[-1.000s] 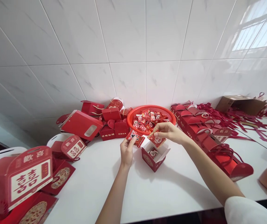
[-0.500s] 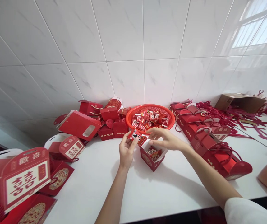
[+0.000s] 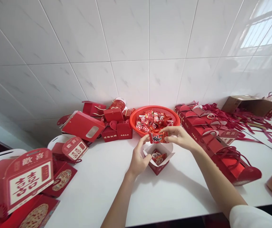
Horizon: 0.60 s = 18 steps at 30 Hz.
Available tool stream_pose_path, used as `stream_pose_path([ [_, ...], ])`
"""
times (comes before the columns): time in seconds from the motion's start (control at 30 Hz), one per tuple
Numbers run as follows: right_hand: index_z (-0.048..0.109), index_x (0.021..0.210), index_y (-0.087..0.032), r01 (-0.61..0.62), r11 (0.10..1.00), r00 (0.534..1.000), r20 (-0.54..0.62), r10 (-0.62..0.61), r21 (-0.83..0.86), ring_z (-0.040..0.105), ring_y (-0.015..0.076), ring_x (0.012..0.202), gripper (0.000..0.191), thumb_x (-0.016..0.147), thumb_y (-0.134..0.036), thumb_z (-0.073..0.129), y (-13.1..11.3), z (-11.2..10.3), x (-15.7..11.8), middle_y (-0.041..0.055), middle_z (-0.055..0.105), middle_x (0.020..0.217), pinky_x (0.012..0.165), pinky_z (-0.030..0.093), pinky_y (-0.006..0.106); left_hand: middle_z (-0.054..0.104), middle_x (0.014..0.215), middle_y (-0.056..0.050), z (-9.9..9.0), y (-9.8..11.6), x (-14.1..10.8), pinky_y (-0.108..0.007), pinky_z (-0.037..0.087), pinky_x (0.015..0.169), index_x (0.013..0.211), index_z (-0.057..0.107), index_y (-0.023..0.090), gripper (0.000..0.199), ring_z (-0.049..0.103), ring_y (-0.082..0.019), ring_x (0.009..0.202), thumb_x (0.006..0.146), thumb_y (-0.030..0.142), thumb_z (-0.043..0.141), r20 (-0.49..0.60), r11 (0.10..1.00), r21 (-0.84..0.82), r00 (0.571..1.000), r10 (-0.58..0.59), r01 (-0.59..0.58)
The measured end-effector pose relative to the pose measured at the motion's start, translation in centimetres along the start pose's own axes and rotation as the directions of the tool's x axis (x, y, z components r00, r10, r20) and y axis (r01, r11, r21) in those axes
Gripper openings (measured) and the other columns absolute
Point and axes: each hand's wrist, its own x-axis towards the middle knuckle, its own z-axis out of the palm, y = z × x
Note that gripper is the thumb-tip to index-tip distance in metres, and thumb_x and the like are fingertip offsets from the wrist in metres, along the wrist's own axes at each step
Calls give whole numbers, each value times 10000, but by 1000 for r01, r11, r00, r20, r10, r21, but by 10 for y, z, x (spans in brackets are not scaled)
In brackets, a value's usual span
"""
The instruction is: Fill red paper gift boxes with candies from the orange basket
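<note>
A small red candy box (image 3: pixel 159 169) stands open on the white table, its pale inner flaps spread. Red wrapped candies (image 3: pixel 158 157) lie inside it. Above the box, my right hand (image 3: pixel 180 138) pinches a red candy packet with black writing (image 3: pixel 158 138) between thumb and fingers. At the box's left side is my left hand (image 3: pixel 138 160), its thumb against a flap and its fingertips near the packet's left end. Directly behind, a red plastic basket (image 3: pixel 136 114) holds many wrapped candies (image 3: pixel 153 120).
Red gift boxes (image 3: pixel 83 126) are heaped at the left, with larger ones (image 3: pixel 28 180) nearer me. A row of handled red boxes (image 3: pixel 218 148) runs along the right. Beyond it lie red ribbons (image 3: pixel 242 120) and an open cardboard box (image 3: pixel 249 106). A tiled wall (image 3: pixel 131 79) bounds the back.
The packet has passed from my left hand to my right and is now over the box. My left hand has moved down and right to the box's side. The view has shifted slightly.
</note>
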Motion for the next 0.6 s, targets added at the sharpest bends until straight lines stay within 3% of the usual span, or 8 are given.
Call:
stream_pose_path([
  [0.17, 762, 986, -163, 12, 986, 976, 216, 25, -168, 615, 160, 675, 278, 758, -221, 615, 4, -5, -5, 20, 714, 766, 648, 498, 272, 646, 1276, -91, -1, -4, 0, -408, 454, 1065, 1338, 522, 209, 723, 570, -262, 1259, 631, 55, 512, 23, 1000, -12, 1000, 16, -16],
  [0.23, 753, 1027, -167, 44, 971, 971, 237, 14, -235, 620, 164, 693, 292, 782, -231, 606, 4, 0, -5, 29, 728, 807, 664, 501, 275, 642, 1274, -94, -1, -4, 0, -410, 441, 1078, 1328, 532, 204, 706, 569, -261, 1257, 638, 54, 517, 19, 999, 31, 999, 27, -28],
  [0.37, 737, 1037, -166, 88, 955, 986, 160, -44, -283, 647, 182, 756, 268, 848, -308, 611, 6, 6, -6, 55, 743, 877, 707, 509, 291, 640, 1268, -88, -1, -3, -1, -431, 424, 1091, 1318, 542, 212, 685, 573, -265, 1243, 651, 54, 520, 31, 994, 100, 998, 48, -51],
  [0.6, 721, 990, -184, 91, 969, 994, -39, -103, -230, 669, 210, 855, 279, 873, -428, 653, 19, -6, -18, 76, 738, 973, 804, 539, 350, 639, 1248, -85, -1, -3, 0, -432, 454, 1064, 1260, 570, 213, 628, 583, -263, 1221, 655, 53, 509, 9, 984, 153, 996, 87, -87],
])
